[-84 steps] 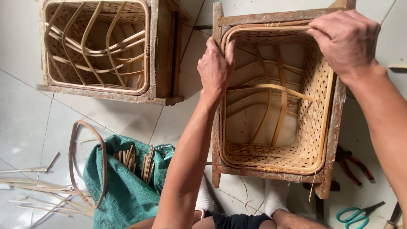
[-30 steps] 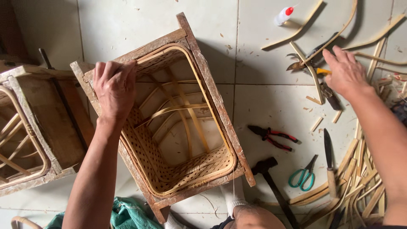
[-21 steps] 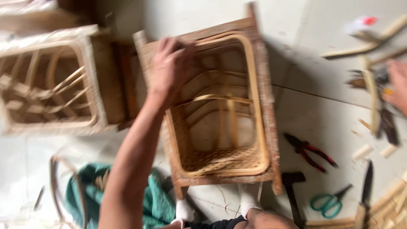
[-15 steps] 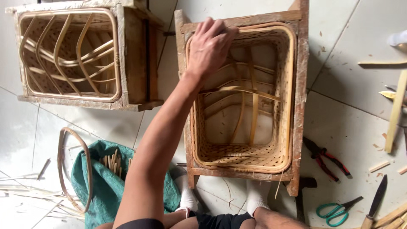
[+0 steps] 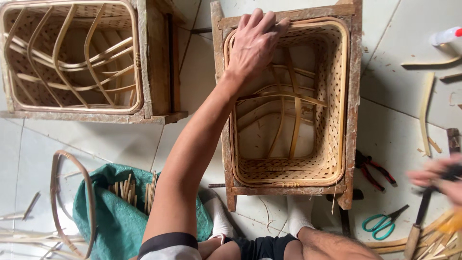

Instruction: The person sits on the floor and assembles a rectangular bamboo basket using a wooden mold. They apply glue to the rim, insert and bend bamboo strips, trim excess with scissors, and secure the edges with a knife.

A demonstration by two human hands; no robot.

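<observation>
A woven bamboo basket (image 5: pixel 332 144) sits inside a rough wooden frame (image 5: pixel 355 96) on the tiled floor between my feet. My left hand (image 5: pixel 252 43) presses on the basket's far left corner, fingers over the rim. My right hand (image 5: pixel 438 175), blurred at the right edge, is closed around the dark handle of a knife-like tool (image 5: pixel 417 224) over a pile of bamboo strips. What the blade looks like is lost in the blur.
A second basket in its frame (image 5: pixel 72 58) stands at upper left. A green cloth bag of sticks (image 5: pixel 115 212) and a bent bamboo hoop (image 5: pixel 72 202) lie lower left. Red-handled pliers (image 5: pixel 375 171), green scissors (image 5: pixel 385 224), bamboo strips (image 5: pixel 424 110) and a glue bottle (image 5: pixel 445 36) lie on the right.
The view swung right to the tool pile and back over the basket. My right hand left the basket rim, reached to the tools and now grips the handled tool. My left hand stayed on the basket.
</observation>
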